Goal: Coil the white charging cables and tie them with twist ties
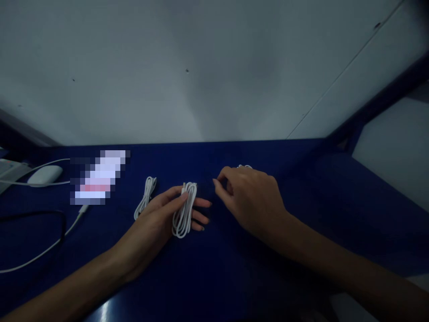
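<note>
My left hand [167, 214] holds a coiled white cable [183, 214], its thumb pressing the bundle against the fingers and the other fingers stretched out behind. A second coiled white cable [145, 199] lies on the blue surface just left of that hand. To the right, my right hand [253, 201] is closed, with thumb and forefinger bent towards each other. What those fingers hold, if anything, is hidden. Part of a white coil [244, 167] shows just beyond the right hand's knuckles; most of it is covered by the hand.
On the left, a blurred-out lit screen [102, 176] lies with a white charging cable [78, 217] plugged in. A white rounded device [45, 175] and a black cord [62, 223] are near it. A pale wall [150, 89] rises behind the blue surface [214, 277].
</note>
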Demonstrator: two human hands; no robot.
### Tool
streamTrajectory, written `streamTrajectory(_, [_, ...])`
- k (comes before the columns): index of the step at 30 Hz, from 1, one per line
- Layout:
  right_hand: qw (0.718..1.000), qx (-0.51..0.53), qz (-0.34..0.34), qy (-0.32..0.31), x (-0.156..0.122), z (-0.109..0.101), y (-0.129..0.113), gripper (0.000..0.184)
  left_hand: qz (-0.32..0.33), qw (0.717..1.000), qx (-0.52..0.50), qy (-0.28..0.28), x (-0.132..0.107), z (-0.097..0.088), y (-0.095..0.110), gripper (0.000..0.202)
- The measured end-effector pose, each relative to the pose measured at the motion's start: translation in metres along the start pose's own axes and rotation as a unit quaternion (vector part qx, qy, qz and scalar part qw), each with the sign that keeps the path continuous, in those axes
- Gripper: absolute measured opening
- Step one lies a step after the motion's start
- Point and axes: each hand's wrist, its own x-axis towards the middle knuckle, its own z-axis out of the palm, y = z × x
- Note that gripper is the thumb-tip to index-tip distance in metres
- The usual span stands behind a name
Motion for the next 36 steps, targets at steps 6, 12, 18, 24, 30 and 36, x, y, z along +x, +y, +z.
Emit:
streamTrajectory(6, [0.996,0.087,-0.022,0.000,-0.008,0.008,-0.008,0.019,0.021,0.999,-0.038,-0.016,0.004,0.001,-0.002,0.028])
streamTrajectory(12, [0.954,0.298,-0.014,-0.024,-0.017,0.012,-0.010,0.029,0.008,0.997,-0.078,-0.019,0.005,0.005,0.001,0.027])
streamTrajectory(18, [0.826,0.523,0.075,-0.195,-0.019,0.005,-0.004,0.023,-0.032,0.995,-0.087,-0.049,0.007,-0.003,-0.008,0.038])
streamTrajectory(24, [0.637,0.707,0.171,-0.256,-0.018,0.001,0.000,0.024,-0.040,0.989,-0.101,-0.096,0.008,-0.002,-0.011,0.039])
streamTrajectory(30, [0.662,0.685,0.191,-0.236,-0.016,0.006,0.003,0.022,-0.033,0.993,-0.095,-0.066,0.007,0.002,-0.008,0.031])
streamTrajectory(36, [0.722,0.631,0.203,-0.197,-0.016,0.008,0.003,0.029,-0.032,0.995,-0.086,-0.047,0.006,0.004,-0.008,0.047])
